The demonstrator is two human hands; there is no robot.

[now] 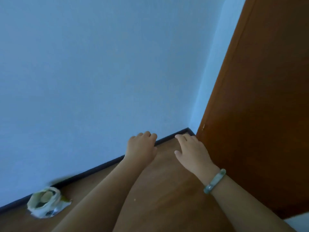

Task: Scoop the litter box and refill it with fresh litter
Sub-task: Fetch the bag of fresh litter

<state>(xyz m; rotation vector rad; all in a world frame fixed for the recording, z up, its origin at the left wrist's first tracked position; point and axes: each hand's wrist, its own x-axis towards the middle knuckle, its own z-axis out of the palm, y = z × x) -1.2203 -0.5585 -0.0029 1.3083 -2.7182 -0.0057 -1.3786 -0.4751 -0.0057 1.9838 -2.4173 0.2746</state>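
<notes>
Near the room's corner, where the blue wall (100, 64) meets the brown door (259, 97), both hands reach forward over the wooden floor (167, 190) and hold nothing. The left hand (142, 146) has its fingers loosely curled by the dark skirting (103, 166). The right hand (192, 152), with a pale green bracelet (214, 180) on its wrist, spreads relaxed fingers just beside the door's edge.

No litter box shows anywhere in view, nor any scoop, so where the task's thing stands cannot be told. Judging by that, neither of the 2 jobs — scooping and refilling — can be counted as done.

Low on the left, against the skirting, lies 1 crumpled open bag (44, 204) with pale round pieces inside — blurred, and whether it holds litter I cannot tell. The door, close on the right, is the only thing crowding the hands.
</notes>
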